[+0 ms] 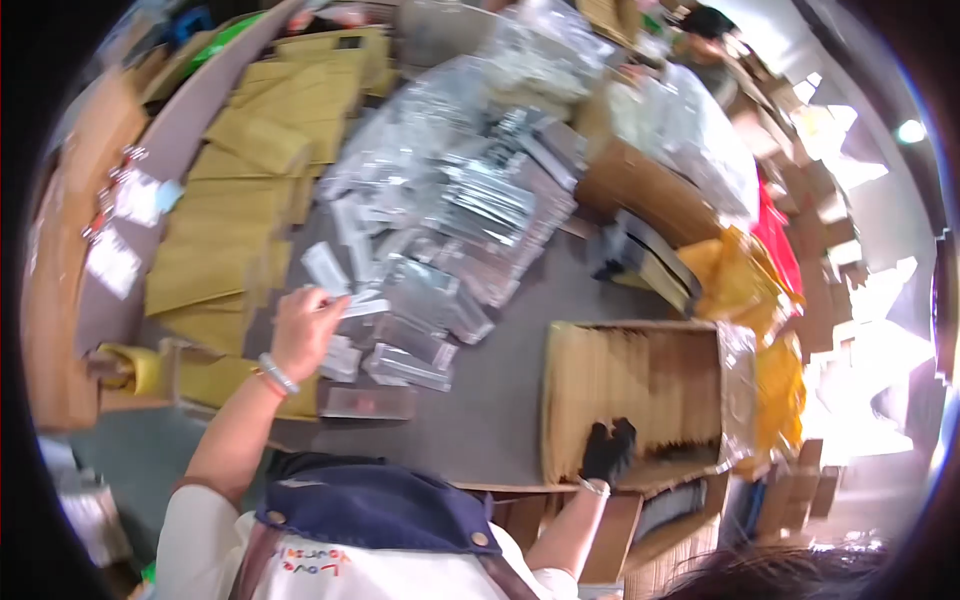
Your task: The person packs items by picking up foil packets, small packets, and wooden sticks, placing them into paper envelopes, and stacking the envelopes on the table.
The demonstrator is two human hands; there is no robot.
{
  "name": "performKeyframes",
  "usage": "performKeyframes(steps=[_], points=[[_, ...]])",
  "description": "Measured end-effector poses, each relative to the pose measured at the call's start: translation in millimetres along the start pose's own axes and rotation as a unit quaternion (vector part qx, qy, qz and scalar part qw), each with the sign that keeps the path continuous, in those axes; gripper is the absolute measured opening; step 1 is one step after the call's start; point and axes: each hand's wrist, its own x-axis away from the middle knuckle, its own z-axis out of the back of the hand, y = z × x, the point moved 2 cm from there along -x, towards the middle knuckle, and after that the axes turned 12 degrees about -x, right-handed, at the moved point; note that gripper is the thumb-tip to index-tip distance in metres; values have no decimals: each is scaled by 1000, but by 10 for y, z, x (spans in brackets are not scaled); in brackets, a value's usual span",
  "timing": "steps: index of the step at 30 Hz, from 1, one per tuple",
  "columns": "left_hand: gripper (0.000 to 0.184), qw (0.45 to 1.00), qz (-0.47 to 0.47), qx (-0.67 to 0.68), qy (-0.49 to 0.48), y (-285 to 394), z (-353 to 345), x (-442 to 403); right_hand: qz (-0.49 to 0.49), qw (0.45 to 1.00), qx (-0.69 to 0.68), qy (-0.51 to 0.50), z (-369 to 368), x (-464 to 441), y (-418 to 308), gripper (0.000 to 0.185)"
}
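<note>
My left hand (303,328), bare with a bracelet at the wrist, is above the left edge of a pile of clear plastic packs (425,290). Its fingers are pinched together beside small white slips (323,268); what lies between the fingertips is too small to make out. A black glove covers my right hand (608,450), which rests with curled fingers at the near side of an open carton (552,400). Brown cardboard-coloured pieces (650,375) stand tightly packed in that carton. Whether the glove grips one of them is hidden.
Stacks of yellow-brown envelopes (215,225) lie left of the pile. Clear plastic bags (530,65) are heaped at the back. Behind the carton are a dark-and-tan stack (650,265) and orange plastic wrapping (735,275). Another person (708,50) is at the upper right.
</note>
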Motion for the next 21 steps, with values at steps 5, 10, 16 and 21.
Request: performKeyframes(steps=[5,10,16,21], points=[[18,998,27,42,-28,99,-82,-152,47,996,71,-28,-64,32,376,30],[12,993,34,112,-32,54,-231,-136,17,992,119,-38,-46,53,119,25],[14,987,-33,150,-44,538,-486,-46,-14,992,128,-8,-131,93,100,14],[37,989,-44,113,-86,721,-533,-182,21,992,19,124,-20,165,171,21]])
